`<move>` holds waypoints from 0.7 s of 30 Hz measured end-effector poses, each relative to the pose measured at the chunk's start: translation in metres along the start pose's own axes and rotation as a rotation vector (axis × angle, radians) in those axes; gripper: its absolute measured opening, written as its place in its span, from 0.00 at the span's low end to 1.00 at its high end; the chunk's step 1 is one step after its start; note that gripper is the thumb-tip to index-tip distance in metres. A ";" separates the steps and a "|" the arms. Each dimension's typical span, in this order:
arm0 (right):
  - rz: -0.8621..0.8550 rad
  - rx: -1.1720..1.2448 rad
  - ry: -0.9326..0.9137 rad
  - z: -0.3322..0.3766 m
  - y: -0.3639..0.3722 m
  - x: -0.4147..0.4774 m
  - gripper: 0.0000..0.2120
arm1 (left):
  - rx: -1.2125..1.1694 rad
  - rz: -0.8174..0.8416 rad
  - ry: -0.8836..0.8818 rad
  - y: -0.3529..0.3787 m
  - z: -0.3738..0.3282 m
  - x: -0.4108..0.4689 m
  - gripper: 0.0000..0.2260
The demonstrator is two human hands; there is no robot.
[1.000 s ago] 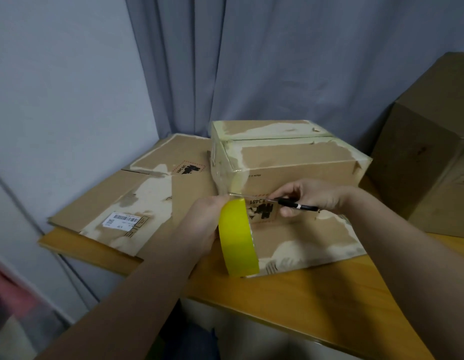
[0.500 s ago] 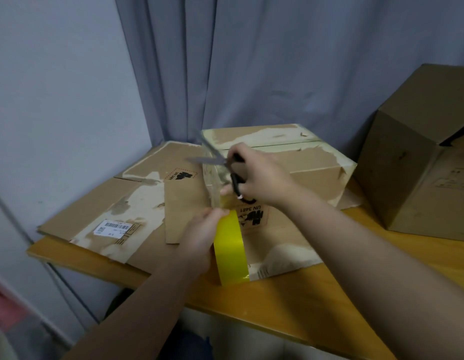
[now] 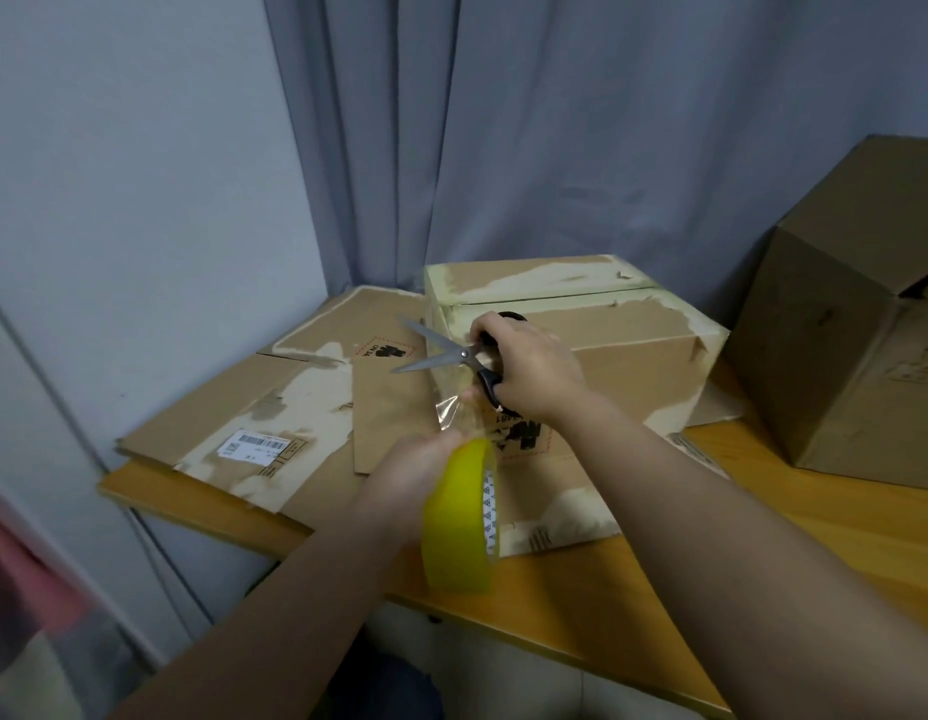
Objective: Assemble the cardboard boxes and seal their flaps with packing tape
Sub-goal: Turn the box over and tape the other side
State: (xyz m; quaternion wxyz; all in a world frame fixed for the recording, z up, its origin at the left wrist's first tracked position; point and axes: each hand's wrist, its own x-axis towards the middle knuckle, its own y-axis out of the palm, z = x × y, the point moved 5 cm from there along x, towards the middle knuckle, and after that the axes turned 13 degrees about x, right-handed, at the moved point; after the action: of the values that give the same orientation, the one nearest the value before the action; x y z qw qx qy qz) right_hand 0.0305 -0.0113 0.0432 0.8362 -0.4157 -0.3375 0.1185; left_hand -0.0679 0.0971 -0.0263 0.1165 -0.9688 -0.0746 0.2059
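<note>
A worn cardboard box [image 3: 633,356] stands closed on the wooden table [image 3: 763,553], its top seam running left to right. My left hand [image 3: 410,475] grips a yellow roll of packing tape [image 3: 459,517] in front of the box. A clear strip of tape [image 3: 451,402] stretches from the roll up to the box's left corner. My right hand [image 3: 529,366] holds black-handled scissors [image 3: 446,353] with the blades spread apart, pointing left just above the strip.
Flattened cardboard [image 3: 254,423] with a barcode label lies on the left part of the table. A larger brown box [image 3: 841,356] stands at the right. Grey curtain and a wall close off the back. The table's front edge runs below my arms.
My right hand swung the scissors up from the box's front face to its left corner and spread the blades. The tape strip is now pulled taut from the roll.
</note>
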 end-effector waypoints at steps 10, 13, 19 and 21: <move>0.175 0.449 0.110 -0.014 -0.046 -0.054 0.22 | -0.071 -0.080 0.030 -0.010 0.003 0.011 0.08; 0.517 0.229 0.349 -0.038 -0.052 -0.081 0.20 | -0.094 -0.138 0.041 -0.007 0.003 0.012 0.12; 0.803 0.154 0.532 -0.047 -0.042 -0.083 0.34 | -0.048 -0.173 0.121 -0.001 0.000 0.009 0.10; 0.820 0.161 0.537 -0.038 -0.038 -0.072 0.31 | -0.071 -0.182 0.108 -0.003 0.002 0.011 0.10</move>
State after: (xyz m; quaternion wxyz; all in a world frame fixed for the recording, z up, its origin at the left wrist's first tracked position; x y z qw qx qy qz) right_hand -0.0012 -0.0935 0.0230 0.8076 -0.4640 0.0912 0.3522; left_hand -0.0594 0.1023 -0.0312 0.1043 -0.9711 -0.1632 0.1394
